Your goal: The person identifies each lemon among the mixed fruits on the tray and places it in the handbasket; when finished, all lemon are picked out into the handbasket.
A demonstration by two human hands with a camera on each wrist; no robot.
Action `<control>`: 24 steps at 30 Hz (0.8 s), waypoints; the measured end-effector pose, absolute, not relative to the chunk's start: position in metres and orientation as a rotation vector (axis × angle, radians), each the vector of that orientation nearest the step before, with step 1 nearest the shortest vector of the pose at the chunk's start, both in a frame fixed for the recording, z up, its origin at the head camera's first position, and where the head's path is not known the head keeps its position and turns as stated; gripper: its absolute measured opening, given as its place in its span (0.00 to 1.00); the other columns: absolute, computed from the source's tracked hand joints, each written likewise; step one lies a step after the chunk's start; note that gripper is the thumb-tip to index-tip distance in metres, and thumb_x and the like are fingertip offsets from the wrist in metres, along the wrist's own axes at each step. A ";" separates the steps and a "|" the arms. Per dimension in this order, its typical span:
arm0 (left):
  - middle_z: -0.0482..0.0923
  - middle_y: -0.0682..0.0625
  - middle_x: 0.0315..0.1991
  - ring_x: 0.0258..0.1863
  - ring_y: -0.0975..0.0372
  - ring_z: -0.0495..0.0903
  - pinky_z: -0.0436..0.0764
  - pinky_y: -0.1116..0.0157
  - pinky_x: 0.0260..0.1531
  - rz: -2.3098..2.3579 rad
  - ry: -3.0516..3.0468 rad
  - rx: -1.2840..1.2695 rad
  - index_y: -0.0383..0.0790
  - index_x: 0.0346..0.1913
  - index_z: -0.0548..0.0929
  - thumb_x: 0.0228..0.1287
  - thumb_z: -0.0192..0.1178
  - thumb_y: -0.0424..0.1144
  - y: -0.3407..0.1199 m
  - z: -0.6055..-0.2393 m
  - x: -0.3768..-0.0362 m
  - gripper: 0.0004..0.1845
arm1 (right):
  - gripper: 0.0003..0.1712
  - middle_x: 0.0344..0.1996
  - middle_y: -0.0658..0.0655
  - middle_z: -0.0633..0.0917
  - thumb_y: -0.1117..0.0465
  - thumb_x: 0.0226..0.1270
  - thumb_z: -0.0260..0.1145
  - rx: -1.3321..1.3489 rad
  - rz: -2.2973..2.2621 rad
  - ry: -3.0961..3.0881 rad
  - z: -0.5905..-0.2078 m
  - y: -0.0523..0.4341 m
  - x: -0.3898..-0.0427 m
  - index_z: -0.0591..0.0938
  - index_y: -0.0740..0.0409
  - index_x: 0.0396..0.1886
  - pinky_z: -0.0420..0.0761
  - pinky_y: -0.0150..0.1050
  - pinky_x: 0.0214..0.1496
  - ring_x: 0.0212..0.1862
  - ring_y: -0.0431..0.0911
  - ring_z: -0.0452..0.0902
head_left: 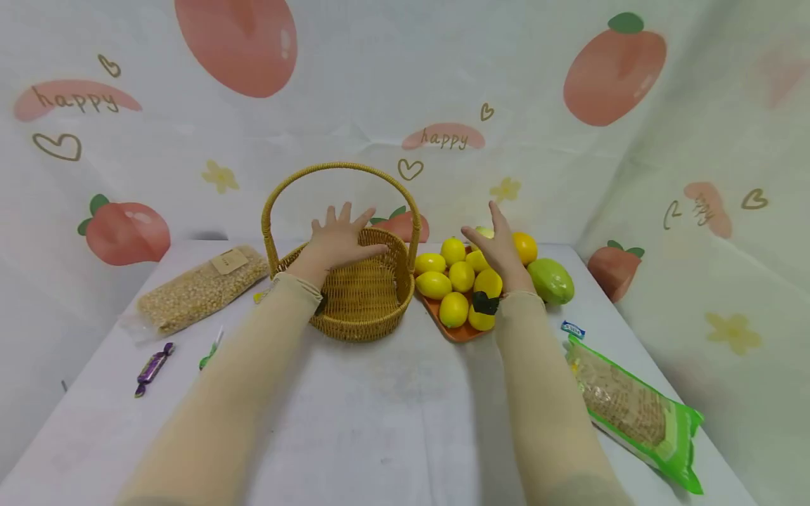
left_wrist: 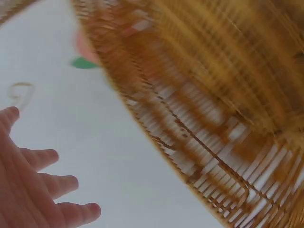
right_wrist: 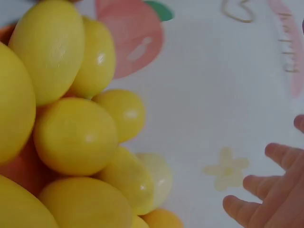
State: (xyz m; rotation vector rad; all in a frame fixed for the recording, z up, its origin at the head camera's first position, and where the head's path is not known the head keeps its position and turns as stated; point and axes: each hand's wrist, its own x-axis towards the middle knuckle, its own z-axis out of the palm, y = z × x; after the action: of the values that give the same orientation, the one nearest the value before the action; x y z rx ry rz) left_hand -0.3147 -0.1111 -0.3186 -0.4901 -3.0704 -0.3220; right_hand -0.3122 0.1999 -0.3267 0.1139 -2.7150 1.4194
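L hand (head_left: 338, 239) is spread wide, fingers straight, over the back rim of the wicker basket (head_left: 361, 309); holds nothing. Head view can't tell if palm touches the rim or hovers just above. L wrist view: fingers (left_wrist: 52, 183) splayed, basket weave blurred, right beside them.

R hand (head_left: 500, 249) is open too, fingers straight and thumb out, over the pile of lemons (head_left: 458, 281) on the orange tray (head_left: 458, 330). Grips nothing; contact w/ top lemons not clear. R wrist view: fingertips (right_wrist: 266, 190) apart from the lemons, backdrop showing between.

Basket sits mid-table, handle (head_left: 342, 172) upright, arching over L hand. Tray w/ lemons just to its right, nearly touching basket wall. An orange-coloured fruit (head_left: 525, 246) at the back of the pile, a green fruit (head_left: 552, 281) on the tray's right side, both near R hand.

Edges & room: table (head_left: 380, 422) has a wide bare stretch in front, between the two forearms. Left side: bag of grain (head_left: 199, 288), a purple-wrapped candy (head_left: 153, 367) & a green one (head_left: 210, 353), well apart from the basket. Right side: green packet (head_left: 635, 407) close to the table's right edge, small blue wrapper (head_left: 572, 329) just behind it. Backdrop cloth w/ peach prints rises right behind basket & tray.
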 end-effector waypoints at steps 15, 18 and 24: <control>0.51 0.45 0.71 0.70 0.49 0.50 0.53 0.40 0.63 -1.398 -2.310 -0.564 0.50 0.72 0.52 0.61 0.53 0.57 -0.149 -0.340 -0.214 0.39 | 0.42 0.70 0.58 0.57 0.59 0.61 0.64 -0.142 1.886 -2.102 -0.371 0.202 -0.244 0.54 0.53 0.72 0.53 0.49 0.71 0.71 0.55 0.50; 0.55 0.41 0.69 0.68 0.48 0.53 0.54 0.40 0.62 -1.579 -2.053 -0.432 0.43 0.71 0.56 0.60 0.54 0.49 -0.152 -0.359 -0.204 0.37 | 0.40 0.68 0.60 0.60 0.63 0.60 0.64 -0.216 1.903 -2.022 -0.387 0.200 -0.234 0.57 0.56 0.70 0.57 0.48 0.70 0.69 0.56 0.54; 0.52 0.42 0.69 0.66 0.47 0.50 0.50 0.41 0.63 -1.734 -1.806 -0.131 0.36 0.69 0.57 0.55 0.54 0.38 -0.155 -0.390 -0.199 0.37 | 0.40 0.65 0.65 0.63 0.66 0.57 0.65 -0.315 1.877 -2.008 -0.418 0.198 -0.226 0.59 0.64 0.68 0.58 0.49 0.69 0.67 0.58 0.57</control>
State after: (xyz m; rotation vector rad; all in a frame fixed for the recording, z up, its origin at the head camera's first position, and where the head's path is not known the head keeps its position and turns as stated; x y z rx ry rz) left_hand -0.1986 -0.1555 -0.3900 -0.1314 -1.8055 -1.7343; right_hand -0.2258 0.1984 -0.4176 -0.3146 -2.0079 1.8767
